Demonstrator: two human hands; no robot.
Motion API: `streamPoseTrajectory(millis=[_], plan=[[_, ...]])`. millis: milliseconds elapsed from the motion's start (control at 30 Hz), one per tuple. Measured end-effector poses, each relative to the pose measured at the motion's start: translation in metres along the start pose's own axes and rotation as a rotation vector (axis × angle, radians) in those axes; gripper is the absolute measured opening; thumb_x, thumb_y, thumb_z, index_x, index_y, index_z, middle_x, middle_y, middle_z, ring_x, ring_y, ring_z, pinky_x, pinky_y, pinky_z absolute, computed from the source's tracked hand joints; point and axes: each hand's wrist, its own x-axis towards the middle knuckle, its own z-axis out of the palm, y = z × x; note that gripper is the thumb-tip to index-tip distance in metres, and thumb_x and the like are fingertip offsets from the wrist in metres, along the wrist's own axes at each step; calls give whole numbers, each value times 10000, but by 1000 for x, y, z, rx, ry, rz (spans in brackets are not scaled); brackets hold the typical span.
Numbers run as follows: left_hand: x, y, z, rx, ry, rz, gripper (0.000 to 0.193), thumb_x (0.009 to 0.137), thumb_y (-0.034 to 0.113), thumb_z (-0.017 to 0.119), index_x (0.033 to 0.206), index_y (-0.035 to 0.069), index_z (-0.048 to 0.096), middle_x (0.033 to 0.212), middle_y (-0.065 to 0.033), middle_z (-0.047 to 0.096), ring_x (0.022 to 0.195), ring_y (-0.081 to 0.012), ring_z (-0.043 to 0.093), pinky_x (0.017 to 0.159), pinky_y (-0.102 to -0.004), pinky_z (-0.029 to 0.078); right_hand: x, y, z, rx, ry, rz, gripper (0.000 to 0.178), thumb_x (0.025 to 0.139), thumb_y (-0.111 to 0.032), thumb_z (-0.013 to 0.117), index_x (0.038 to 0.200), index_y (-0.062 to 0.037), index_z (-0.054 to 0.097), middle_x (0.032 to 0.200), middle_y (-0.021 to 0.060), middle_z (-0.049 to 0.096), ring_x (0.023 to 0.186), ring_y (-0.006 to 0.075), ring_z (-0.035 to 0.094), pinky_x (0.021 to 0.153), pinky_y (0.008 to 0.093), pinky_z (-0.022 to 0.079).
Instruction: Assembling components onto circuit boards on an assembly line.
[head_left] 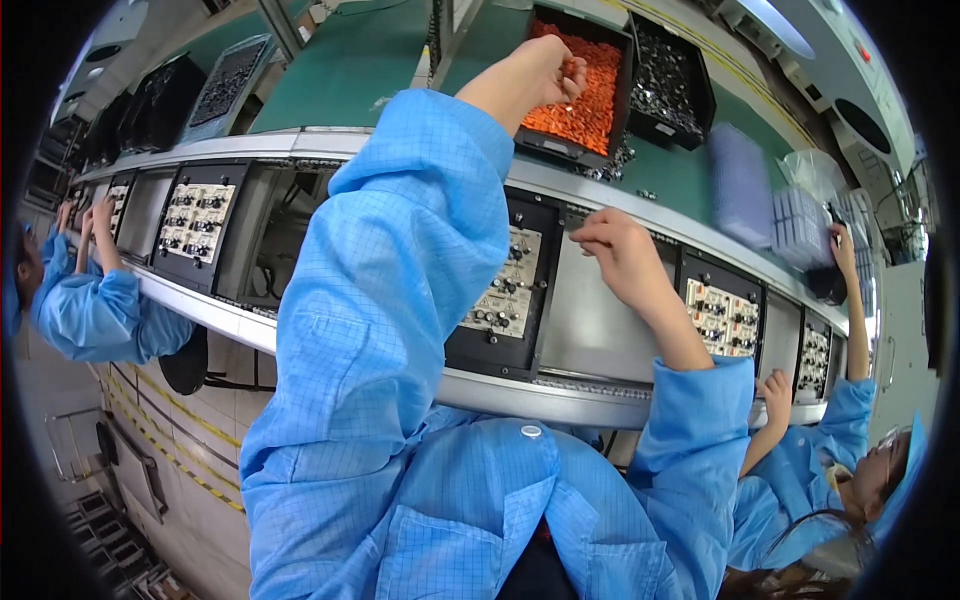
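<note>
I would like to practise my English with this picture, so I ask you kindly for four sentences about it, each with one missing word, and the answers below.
1. The small parts next to the left hand are coloured ____.
2. The right hand points forward and toward the person's ____ side.
3. The person's sleeves are ____.
4. The table under the bins has a ____ surface.

Missing words: orange; left; blue; green.
</note>
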Motion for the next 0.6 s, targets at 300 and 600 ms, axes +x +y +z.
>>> streamPoseTrajectory(millis=[300, 600], plan=[[-12, -22, 1, 359, -18, 123, 280, 1033, 175, 320, 1069, -17, 521, 767, -25, 448, 558, -76, 342, 401, -183, 233, 5, -8, 30, -12, -44, -27, 374, 737, 92, 610, 1084, -22, 529, 842, 128, 611, 831, 284, 614, 738, 369, 505], [-16, -22, -4, 308, 9, 145, 293, 1030, 172, 349, 1133, -34, 529, 815, -46, 498, 630, -90, 418, 478, -192, 365, 19, -7, 34, -217, -137, -61, 387, 736, 73, 599, 1095, -40, 509, 832, 139, 609, 846, 329, 595, 736, 413, 489]])
